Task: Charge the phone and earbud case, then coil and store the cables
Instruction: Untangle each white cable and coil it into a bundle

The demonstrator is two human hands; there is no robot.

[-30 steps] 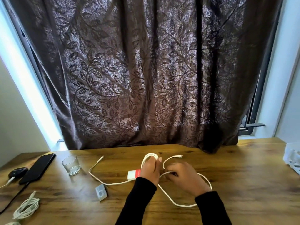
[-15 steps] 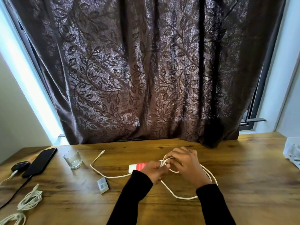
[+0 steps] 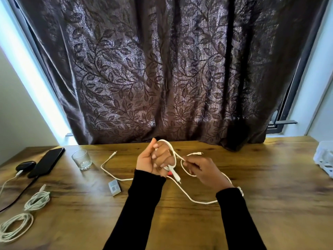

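Note:
My left hand [image 3: 154, 160] is raised above the table, palm toward me, with a loop of the white cable [image 3: 189, 196] wound over its fingers. My right hand [image 3: 205, 173] pinches the same cable just to the right of the left hand. The rest of that cable trails across the wooden table [image 3: 261, 204]. At the far left lies a black phone [image 3: 47, 161] with a dark lead, beside a black earbud case [image 3: 25, 165] with a white lead plugged in. Two coiled white cables, one [image 3: 37, 201] and another [image 3: 14, 230], rest at the front left.
A glass tumbler [image 3: 82, 160] stands left of centre. A small white adapter [image 3: 114, 187] lies by my left forearm. A white basket [image 3: 324, 159] sits at the right edge. A dark leaf-patterned curtain [image 3: 162, 69] hangs behind the table.
My left hand has lifted off the table and turned palm-up with a cable loop around it. My right hand has shifted right, drawing the cable along.

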